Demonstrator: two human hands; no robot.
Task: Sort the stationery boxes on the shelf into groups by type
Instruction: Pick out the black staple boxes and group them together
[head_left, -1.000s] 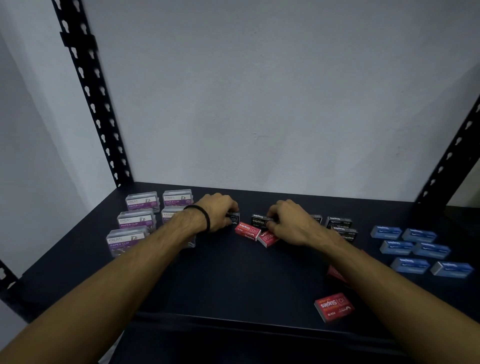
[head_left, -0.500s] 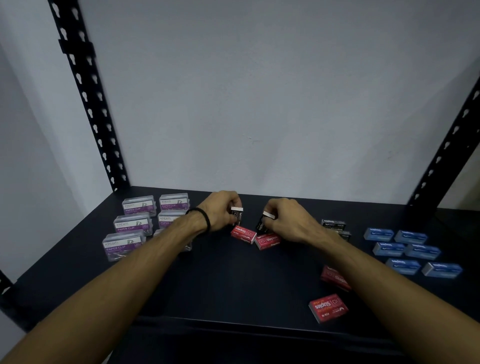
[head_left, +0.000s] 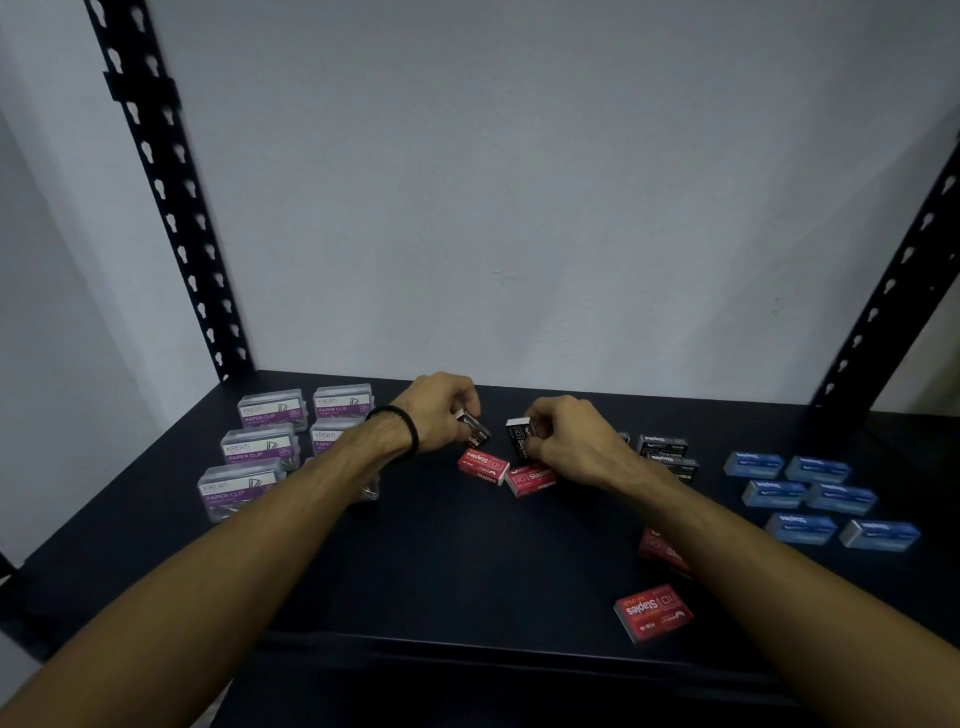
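My left hand (head_left: 441, 410) grips a small black staple box (head_left: 475, 432), lifted off the dark shelf (head_left: 441, 561). My right hand (head_left: 574, 441) pinches another black staple box (head_left: 518, 439), tilted up on end. Just in front of them lie two red staple boxes (head_left: 483, 466) (head_left: 532, 479). Two more red boxes sit nearer me on the right (head_left: 653, 613) (head_left: 662, 551), the second partly hidden by my right forearm. Black staple boxes (head_left: 670, 457) are grouped behind my right wrist. Several clear paper clip boxes (head_left: 260, 447) stand at the left. Several blue boxes (head_left: 810, 493) lie at the right.
Black perforated uprights stand at the back left (head_left: 171, 208) and back right (head_left: 883, 291). A pale wall (head_left: 519, 208) closes the back of the shelf. The shelf's front edge (head_left: 467, 644) runs below my forearms.
Both hands have lifted their black staple boxes off the shelf and tipped them up. The camera has tilted upward a little.
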